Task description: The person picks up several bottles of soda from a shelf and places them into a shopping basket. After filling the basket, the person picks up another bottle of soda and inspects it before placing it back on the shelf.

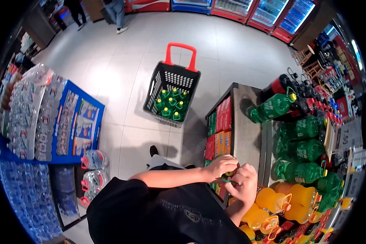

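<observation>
My left hand (221, 168) and my right hand (244, 181) are close together in front of my body, at the edge of the wooden-topped display. Both have their fingers curled. Between them show a yellowish cap (229, 173) and a green plastic carry handle (227, 179), apparently the top of a green soda bottle; its body is mostly hidden by the hands. My right fingers are at the handle, and my left fingers wrap around beside the cap. Just beyond, a large green soda bottle (272, 107) leans on the display, with more green bottles (299, 171) lying beside it.
A black shopping basket (152, 95) with a raised red handle (194, 57) stands on the floor, holding several green bottles with yellow caps. Orange drink bottles (272, 200) lie at lower right. Water packs (24, 122) are stacked at left. Drink fridges (268, 14) and people's legs (116, 14) are farther back.
</observation>
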